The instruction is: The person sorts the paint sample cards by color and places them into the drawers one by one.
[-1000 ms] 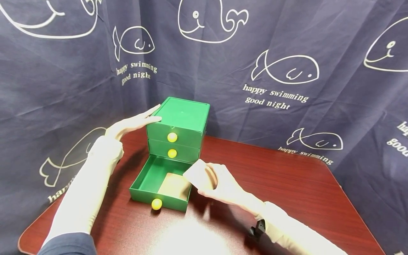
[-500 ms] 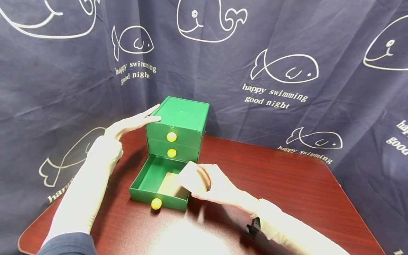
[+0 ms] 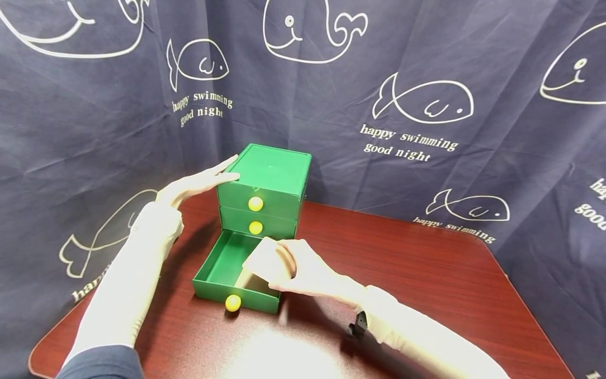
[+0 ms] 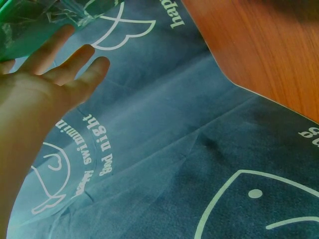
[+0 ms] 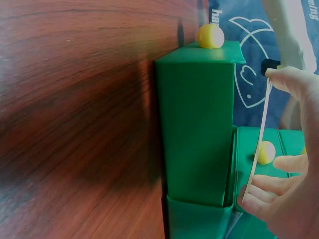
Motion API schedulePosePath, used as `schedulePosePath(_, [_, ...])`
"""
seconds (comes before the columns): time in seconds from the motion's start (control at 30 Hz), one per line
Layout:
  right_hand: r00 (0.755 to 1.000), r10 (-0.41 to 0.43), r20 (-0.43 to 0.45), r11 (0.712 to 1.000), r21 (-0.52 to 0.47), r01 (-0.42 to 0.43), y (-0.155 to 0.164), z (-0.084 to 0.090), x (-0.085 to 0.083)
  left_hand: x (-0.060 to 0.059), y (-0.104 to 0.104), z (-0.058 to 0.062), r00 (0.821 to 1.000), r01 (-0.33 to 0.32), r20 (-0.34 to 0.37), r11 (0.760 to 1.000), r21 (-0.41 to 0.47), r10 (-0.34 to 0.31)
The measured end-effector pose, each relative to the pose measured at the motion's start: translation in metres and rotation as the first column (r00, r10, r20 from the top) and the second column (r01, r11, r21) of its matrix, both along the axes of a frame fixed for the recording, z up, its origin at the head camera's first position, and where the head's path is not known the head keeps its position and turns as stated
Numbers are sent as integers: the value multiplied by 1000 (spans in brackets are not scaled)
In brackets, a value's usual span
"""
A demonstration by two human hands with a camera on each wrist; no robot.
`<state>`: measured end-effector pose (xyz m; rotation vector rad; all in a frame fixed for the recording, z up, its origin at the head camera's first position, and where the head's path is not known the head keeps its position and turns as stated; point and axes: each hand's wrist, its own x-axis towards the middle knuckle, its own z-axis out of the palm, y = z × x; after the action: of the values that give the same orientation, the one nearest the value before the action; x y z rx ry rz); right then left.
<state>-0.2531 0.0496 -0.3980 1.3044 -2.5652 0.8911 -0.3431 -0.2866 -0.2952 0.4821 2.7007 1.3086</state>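
Note:
A green three-drawer box (image 3: pixel 270 181) stands on the dark red table (image 3: pixel 426 273). Its bottom drawer (image 3: pixel 226 268) is pulled out, with a yellow knob (image 3: pixel 232 302) at the front. My right hand (image 3: pixel 303 273) pinches a pale flat card (image 3: pixel 266 261) and holds it tilted over the right part of the open drawer; the right wrist view shows the card (image 5: pixel 261 134) edge-on beside the drawer's side wall (image 5: pixel 197 129). My left hand (image 3: pixel 196 183) rests flat, fingers straight, against the box's upper left side; its fingers (image 4: pixel 65 64) touch the green plastic.
The upper two drawers are closed, each with a yellow knob (image 3: pixel 255 203). A navy curtain with white whale drawings (image 3: pixel 426 105) hangs behind and beside the table. The table's rounded edge (image 3: pixel 502 268) lies at the right.
My right hand has carried the card leftward and lower, from beside the drawer's right rim to over the drawer's inside. The left hand has stayed on the box.

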Motion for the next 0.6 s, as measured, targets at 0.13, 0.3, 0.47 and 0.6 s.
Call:
schedulePosePath(0.13, [997, 75, -11, 997, -4, -75, -11, 0, -6, 1, 1, 0, 1000, 6, -1, 1000, 13, -6])
schedulePosePath(0.3, [999, 46, 13, 998, 29, -47, -19, -3, -4, 2, 1, -1, 1000, 2, 5, 1000, 28, -3])
schedulePosePath(0.47, [999, 30, 17, 999, 32, -31, -24, -9, -5, 1, 0, 0, 1000, 3, 18, 999, 41, -3])
schedulePosePath(0.6, [1000, -7, -11, 1000, 30, 8, -23, -10, 2, 1, 0, 0, 1000, -4, 6, 1000, 23, 4])
